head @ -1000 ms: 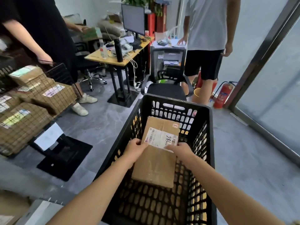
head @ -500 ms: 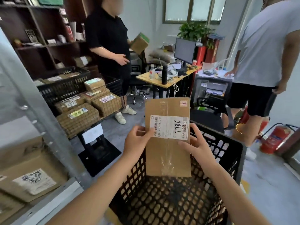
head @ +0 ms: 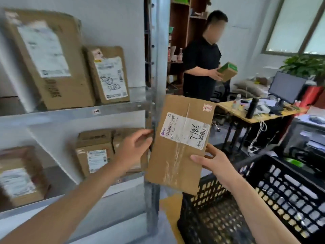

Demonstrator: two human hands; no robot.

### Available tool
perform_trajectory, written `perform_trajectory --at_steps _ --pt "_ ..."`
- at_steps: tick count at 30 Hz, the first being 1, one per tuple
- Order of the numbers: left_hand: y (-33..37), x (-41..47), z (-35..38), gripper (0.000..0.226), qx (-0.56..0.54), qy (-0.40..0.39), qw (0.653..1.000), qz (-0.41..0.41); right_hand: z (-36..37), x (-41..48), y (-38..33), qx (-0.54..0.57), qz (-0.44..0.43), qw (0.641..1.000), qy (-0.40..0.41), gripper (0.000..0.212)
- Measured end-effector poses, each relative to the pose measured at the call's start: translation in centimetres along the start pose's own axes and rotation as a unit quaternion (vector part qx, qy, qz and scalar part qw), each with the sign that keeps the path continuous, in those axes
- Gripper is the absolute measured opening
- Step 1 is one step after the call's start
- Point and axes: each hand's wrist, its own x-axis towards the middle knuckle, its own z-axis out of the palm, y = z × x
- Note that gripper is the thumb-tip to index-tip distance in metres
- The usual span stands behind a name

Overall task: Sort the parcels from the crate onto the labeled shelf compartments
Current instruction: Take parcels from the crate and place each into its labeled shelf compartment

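I hold a flat brown parcel [head: 175,155] with a white label reading 7786, upright in front of the metal shelf's post [head: 158,67]. My right hand [head: 214,164] grips its lower right edge, thumb on the front. My left hand [head: 135,148] is at the parcel's left edge with loosely bent fingers; I cannot tell whether it touches. The black plastic crate [head: 281,191] stands at the lower right, its visible part holding no parcels. The shelf's upper board [head: 70,115] carries two upright parcels [head: 49,59], [head: 109,74]. The compartment below holds more parcels [head: 95,152], [head: 17,176].
A person in black [head: 200,67] stands behind the shelf post, holding a small box [head: 227,71]. A desk [head: 260,113] with a monitor and a bottle is at the right, beyond the crate. A dark bookcase stands behind the person.
My view has swung left from the crate to the shelf. The parcel has risen out of the crate and moved toward the shelf post. My left hand has loosened at the parcel's edge.
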Motion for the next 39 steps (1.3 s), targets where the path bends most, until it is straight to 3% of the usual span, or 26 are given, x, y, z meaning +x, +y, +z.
perform_trajectory --at_steps 3,6,9,14,17,21,25,30,33,39 --pt "-3.3 -5.8 -9.0 0.031 0.111 0.051 0.992 -0.046 7.9 -0.1 -1.3 -0.015 0.006 0.998 -0.056 0.097" --pt "-5.3 -12.9 -16.8 0.029 0.209 0.092 0.972 -0.065 16.9 -1.7 -2.7 -0.026 0.015 0.986 -0.163 0.104" --pt "-6.8 -19.9 -23.6 0.038 0.303 0.135 0.939 -0.087 25.8 -4.1 -4.0 -0.028 0.012 0.969 -0.244 0.108" --pt "-8.2 -31.1 -33.3 0.039 0.440 0.167 0.878 -0.089 40.0 -9.5 -5.4 -0.048 -0.012 0.954 -0.296 0.120" --pt "-9.2 -36.9 -37.5 0.040 0.462 0.209 0.854 -0.116 47.2 -12.1 -5.8 -0.035 -0.021 0.942 -0.332 0.119" --pt "-11.3 -43.2 -42.8 0.053 0.462 0.246 0.833 -0.179 55.9 -13.7 -7.9 -0.006 -0.037 0.925 -0.379 0.094" --pt "-13.7 -47.5 -48.9 0.055 0.461 0.264 0.814 -0.236 64.6 -14.3 -10.2 0.039 -0.050 0.907 -0.416 0.092" --pt "-15.9 -48.4 -57.4 0.053 0.466 0.315 0.784 -0.263 75.6 -14.0 -12.6 0.063 -0.085 0.881 -0.462 0.089" --pt "-17.1 -47.5 -62.6 0.050 0.446 0.338 0.785 -0.265 82.0 -13.2 -14.3 0.066 -0.086 0.872 -0.478 0.093" --pt "-21.2 -47.5 -71.8 0.042 0.377 0.402 0.781 -0.295 94.0 -10.9 -16.1 0.048 -0.090 0.864 -0.492 0.079"
